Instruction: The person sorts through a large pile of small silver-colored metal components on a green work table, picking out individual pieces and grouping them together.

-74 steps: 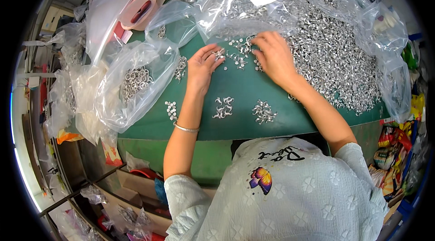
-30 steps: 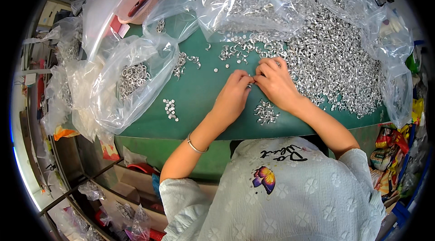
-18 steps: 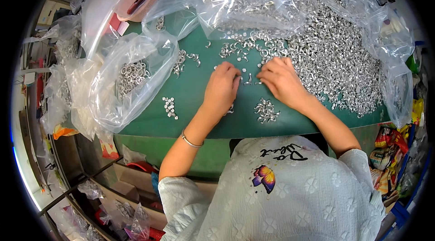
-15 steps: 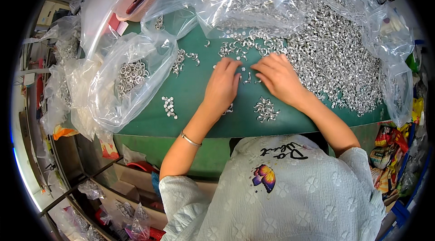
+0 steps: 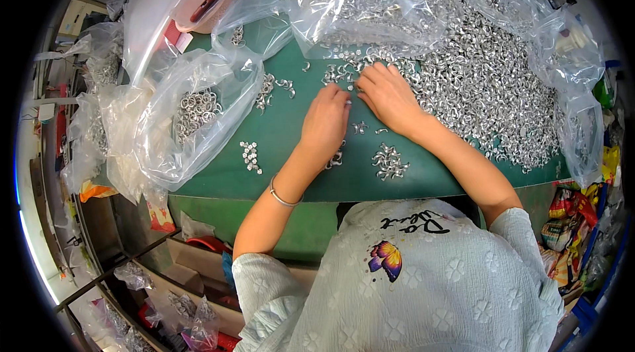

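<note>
My left hand lies palm down on the green table, its fingertips at the scattered small silver metal rings. My right hand rests beside it, fingers spread on the edge of the big heap of silver rings. The two hands almost touch at the fingertips. Small sorted clusters of rings lie just below my right hand, and another small cluster sits to the left. Whether either hand pinches a ring is hidden under the fingers.
A clear plastic bag with rings inside lies at the left. Another clear bag covers the back of the heap. A pink round tray sits under plastic at the back left. Boxes and bags stand below the table edge.
Both hands have slid up the table from near the front clusters toward the scattered rings at the edge of the heap, staying close together.
</note>
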### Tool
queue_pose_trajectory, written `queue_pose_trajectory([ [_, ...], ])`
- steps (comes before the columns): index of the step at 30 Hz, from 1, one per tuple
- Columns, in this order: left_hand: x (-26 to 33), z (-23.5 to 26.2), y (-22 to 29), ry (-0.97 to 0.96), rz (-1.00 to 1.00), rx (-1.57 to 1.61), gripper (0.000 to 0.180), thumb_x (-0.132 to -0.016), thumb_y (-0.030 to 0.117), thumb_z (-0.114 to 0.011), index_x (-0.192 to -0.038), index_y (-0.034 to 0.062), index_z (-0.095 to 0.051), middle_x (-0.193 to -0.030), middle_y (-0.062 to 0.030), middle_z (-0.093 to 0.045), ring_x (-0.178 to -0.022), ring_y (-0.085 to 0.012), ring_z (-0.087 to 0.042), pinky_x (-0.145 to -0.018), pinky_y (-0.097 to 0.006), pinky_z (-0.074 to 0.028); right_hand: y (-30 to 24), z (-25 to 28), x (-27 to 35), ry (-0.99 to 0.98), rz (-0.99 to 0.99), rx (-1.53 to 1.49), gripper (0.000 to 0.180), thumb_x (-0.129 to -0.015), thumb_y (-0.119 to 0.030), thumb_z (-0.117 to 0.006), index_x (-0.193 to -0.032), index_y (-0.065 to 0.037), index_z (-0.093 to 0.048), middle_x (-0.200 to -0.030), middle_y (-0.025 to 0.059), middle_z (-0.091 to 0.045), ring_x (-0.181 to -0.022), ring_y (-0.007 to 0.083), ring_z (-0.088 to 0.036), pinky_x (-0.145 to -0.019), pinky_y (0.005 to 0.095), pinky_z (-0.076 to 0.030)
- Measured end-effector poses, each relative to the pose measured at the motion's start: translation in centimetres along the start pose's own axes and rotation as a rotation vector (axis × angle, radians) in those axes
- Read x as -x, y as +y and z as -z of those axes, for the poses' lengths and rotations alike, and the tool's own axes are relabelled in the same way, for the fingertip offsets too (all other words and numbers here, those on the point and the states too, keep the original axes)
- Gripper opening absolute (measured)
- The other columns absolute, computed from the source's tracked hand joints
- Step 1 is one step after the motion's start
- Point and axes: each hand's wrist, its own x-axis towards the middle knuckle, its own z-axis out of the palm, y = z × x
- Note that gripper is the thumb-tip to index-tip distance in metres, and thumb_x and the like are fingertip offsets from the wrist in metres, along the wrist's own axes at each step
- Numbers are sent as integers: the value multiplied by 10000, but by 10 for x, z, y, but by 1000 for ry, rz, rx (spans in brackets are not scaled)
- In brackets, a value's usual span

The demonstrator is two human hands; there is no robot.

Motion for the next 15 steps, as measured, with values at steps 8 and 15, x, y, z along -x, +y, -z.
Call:
queue_pose_trajectory([
  [8, -19, -1, -2, 254, 47, -161, 278, -780, -4, -640, -1052, 37, -603, -1089, -108, -549, -1001, -305, -527, -835, -404, -414, 2, 13, -1, 43, -72, -187, 159, -762, -88, -684, -902, -37, -629, -916, 87, -582, -953, 282, -540, -835, 398, -422],
  [15, -25, 1, -28, 75, 112, -202, 260, -795, 51, -664, -1052, 81, -637, -1127, -89, -559, -1025, -283, -529, -821, -392, -394, -1, 23, 9, -256, 1, -178, 94, -765, -85, -676, -832, -47, -622, -890, 74, -587, -950, 282, -539, -828, 398, -419],
])
